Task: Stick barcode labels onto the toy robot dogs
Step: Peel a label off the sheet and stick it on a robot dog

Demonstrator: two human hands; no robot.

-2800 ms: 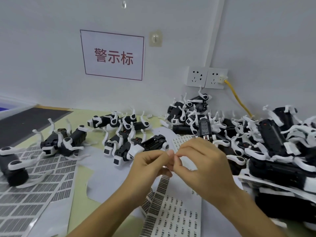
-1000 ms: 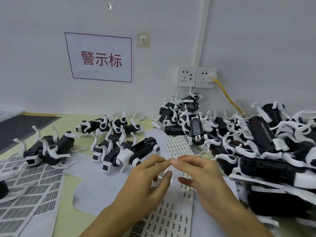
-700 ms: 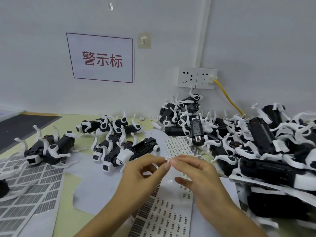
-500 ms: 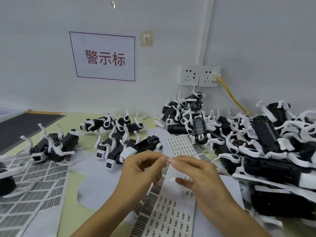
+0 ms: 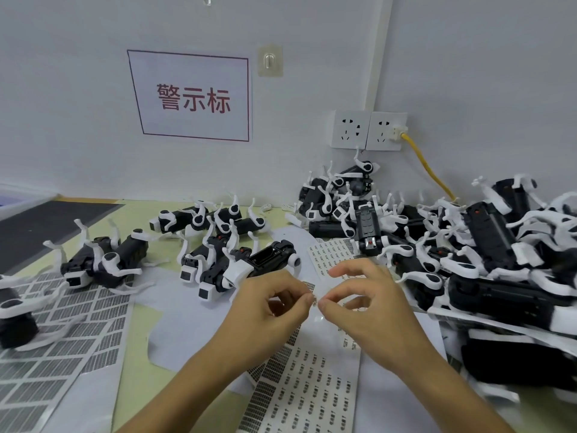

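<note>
You were mid-peel: your left hand [image 5: 274,303] and right hand [image 5: 363,303] pinched one small barcode label [image 5: 313,300] between their fingertips above the label sheet [image 5: 312,382]. Next, I judge, it needed pressing onto the toy robot dog [image 5: 249,270] at 11 o'clock; the dog pile [image 5: 468,245] at 2 o'clock crowded your right

Your left hand [image 5: 268,304] and right hand [image 5: 371,307] are bare, no gloves, rings or watch. Both forearms show uncovered to the frame's edge; no sleeve visible.
</note>
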